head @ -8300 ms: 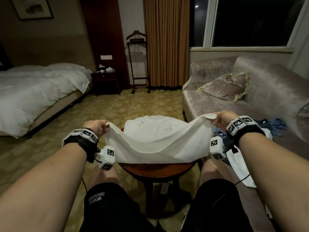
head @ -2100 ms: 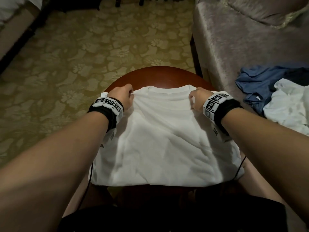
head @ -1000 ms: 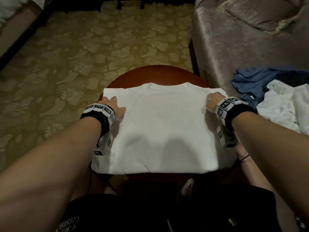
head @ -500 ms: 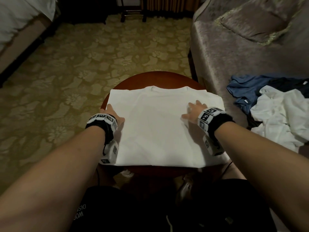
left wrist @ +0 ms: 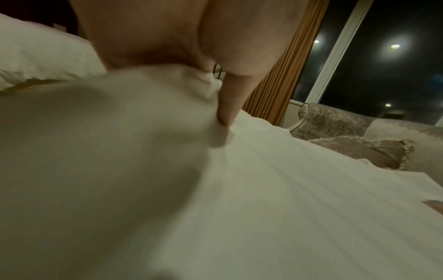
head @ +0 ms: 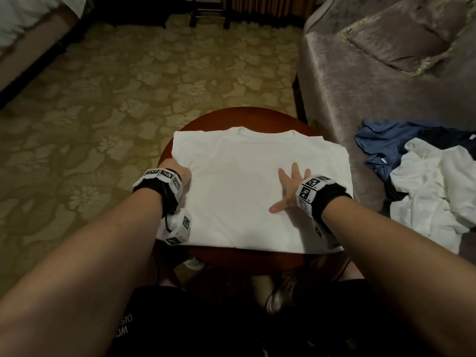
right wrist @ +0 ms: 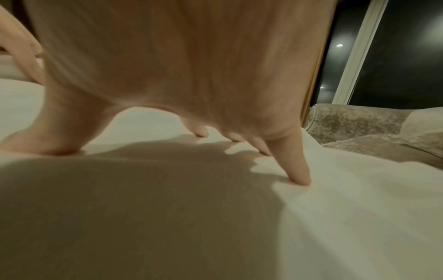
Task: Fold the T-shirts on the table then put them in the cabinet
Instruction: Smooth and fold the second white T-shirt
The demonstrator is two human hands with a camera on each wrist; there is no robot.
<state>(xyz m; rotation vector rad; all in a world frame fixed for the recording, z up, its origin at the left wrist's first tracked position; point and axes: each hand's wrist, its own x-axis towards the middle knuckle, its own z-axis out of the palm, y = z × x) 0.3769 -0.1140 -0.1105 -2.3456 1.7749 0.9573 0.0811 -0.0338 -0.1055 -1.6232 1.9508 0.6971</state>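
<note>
A white T-shirt (head: 239, 197) lies folded into a rectangle on the round wooden table (head: 242, 115), collar at the far side. My left hand (head: 177, 173) is at the shirt's left edge; in the left wrist view its thumb (left wrist: 227, 106) presses down on the cloth (left wrist: 299, 189), which bunches up under the palm, so it grips that edge. My right hand (head: 292, 188) lies flat on the right half of the shirt with fingers spread. In the right wrist view its fingertips (right wrist: 299, 174) press into the fabric (right wrist: 359, 217). No cabinet is in view.
A grey sofa (head: 342, 81) with a cushion (head: 401, 39) stands right of the table. On its seat lies a pile of unfolded clothes, a blue garment (head: 386, 143) and white ones (head: 438, 197). A bed (head: 28, 19) is at far left, across patterned carpet (head: 128, 99).
My right hand has slid from the shirt's right edge inward onto its middle and spread its fingers. My left hand has stayed at the left edge.
</note>
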